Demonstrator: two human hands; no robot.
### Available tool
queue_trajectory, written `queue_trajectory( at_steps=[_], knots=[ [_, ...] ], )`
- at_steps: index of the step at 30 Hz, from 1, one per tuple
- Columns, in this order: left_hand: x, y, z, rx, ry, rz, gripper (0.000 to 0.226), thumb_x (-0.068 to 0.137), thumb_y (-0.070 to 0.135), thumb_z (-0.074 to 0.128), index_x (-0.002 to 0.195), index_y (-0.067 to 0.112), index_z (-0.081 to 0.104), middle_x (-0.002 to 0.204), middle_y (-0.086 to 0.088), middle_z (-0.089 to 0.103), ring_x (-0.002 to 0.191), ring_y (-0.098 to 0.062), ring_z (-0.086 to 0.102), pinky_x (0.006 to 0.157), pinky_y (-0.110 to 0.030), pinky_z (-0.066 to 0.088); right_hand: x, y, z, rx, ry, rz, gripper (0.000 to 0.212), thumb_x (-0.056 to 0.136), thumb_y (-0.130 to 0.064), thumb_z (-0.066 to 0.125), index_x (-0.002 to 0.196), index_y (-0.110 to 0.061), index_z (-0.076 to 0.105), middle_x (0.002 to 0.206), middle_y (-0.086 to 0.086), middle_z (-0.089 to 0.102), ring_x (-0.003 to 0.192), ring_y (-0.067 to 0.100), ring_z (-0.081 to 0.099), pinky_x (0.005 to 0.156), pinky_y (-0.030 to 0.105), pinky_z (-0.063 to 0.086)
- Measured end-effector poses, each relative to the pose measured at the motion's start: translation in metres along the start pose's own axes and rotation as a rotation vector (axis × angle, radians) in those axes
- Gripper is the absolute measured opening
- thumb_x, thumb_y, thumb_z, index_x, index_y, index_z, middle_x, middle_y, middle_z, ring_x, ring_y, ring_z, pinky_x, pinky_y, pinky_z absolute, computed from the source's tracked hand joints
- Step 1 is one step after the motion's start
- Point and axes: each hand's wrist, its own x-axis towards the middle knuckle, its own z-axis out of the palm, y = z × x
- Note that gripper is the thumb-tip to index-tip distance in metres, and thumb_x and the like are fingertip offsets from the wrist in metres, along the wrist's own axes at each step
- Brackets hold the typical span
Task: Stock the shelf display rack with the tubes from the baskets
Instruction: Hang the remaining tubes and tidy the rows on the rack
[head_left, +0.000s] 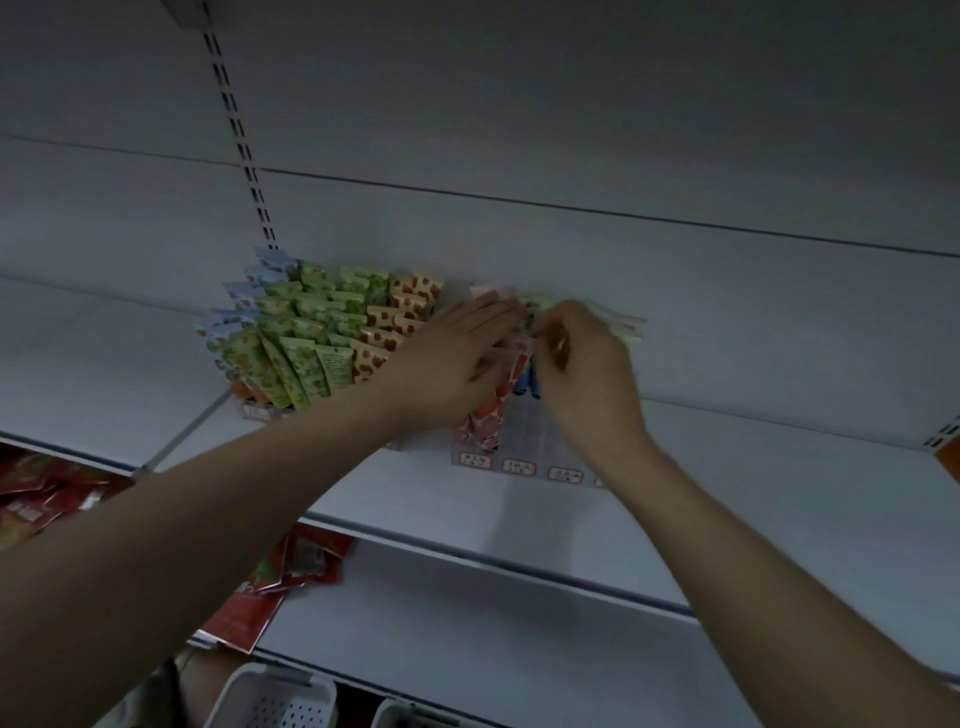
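Both hands reach up to the display rack (519, 457) on the white shelf (727, 467). The left hand (452, 364) lies with fingers extended over the red-patterned tubes (485, 421) in the middle of the rack, touching them. The right hand (582, 364) sits just beside it, fingers curled and pinching a pale green tube (621, 325) at the rack's rear. The two hands nearly meet above a blue tube (524, 382).

The tubes are slim, flat-ended packs printed with fruit patterns. Green tubes (301, 353), strawberry-print tubes (400, 312) and blue-white tubes (234, 322) fill the rack's left half in stepped rows.

The stocked tubes stand tilted, crimped ends up and leaning backward. The pinched tube lies nearly level, long axis running left to right.

Two white baskets (275, 696) sit below.
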Motion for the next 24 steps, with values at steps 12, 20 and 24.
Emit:
queue_trajectory(
  at_steps=[12, 20, 24],
  knots=[
    [-0.003, 0.012, 0.01, -0.06, 0.601, -0.213, 0.031, 0.098, 0.021, 0.038, 0.113, 0.007, 0.06, 0.114, -0.012, 0.058, 0.107, -0.029, 0.05, 0.09, -0.043, 0.039, -0.052, 0.011, 0.055, 0.151, -0.175, 0.421, 0.036, 0.083, -0.018, 0.075, 0.112, -0.008, 0.057, 0.106, 0.004, 0.07, 0.094, 0.018, 0.065, 0.058, 0.014, 0.039],
    [-0.022, 0.039, 0.044, -0.5, 0.741, -0.438, 0.05, 0.102, 0.021, 0.043, 0.146, 0.002, 0.03, 0.148, -0.022, 0.031, 0.14, -0.033, 0.028, 0.114, -0.036, 0.026, -0.054, 0.015, 0.059, 0.077, -0.16, 0.336, 0.022, 0.087, -0.009, 0.068, 0.08, -0.021, 0.05, 0.071, -0.014, 0.052, 0.063, 0.004, 0.047, 0.052, 0.006, 0.036],
    [-0.025, 0.041, 0.04, -0.548, 0.893, -0.475, 0.04, 0.099, 0.022, 0.051, 0.132, 0.002, 0.044, 0.128, -0.014, 0.044, 0.119, -0.026, 0.045, 0.101, -0.04, 0.04, -0.053, 0.014, 0.06, 0.099, -0.163, 0.349, 0.012, 0.087, -0.011, 0.068, 0.095, -0.012, 0.059, 0.087, -0.002, 0.062, 0.076, 0.009, 0.052, 0.053, 0.004, 0.036]
  ],
)
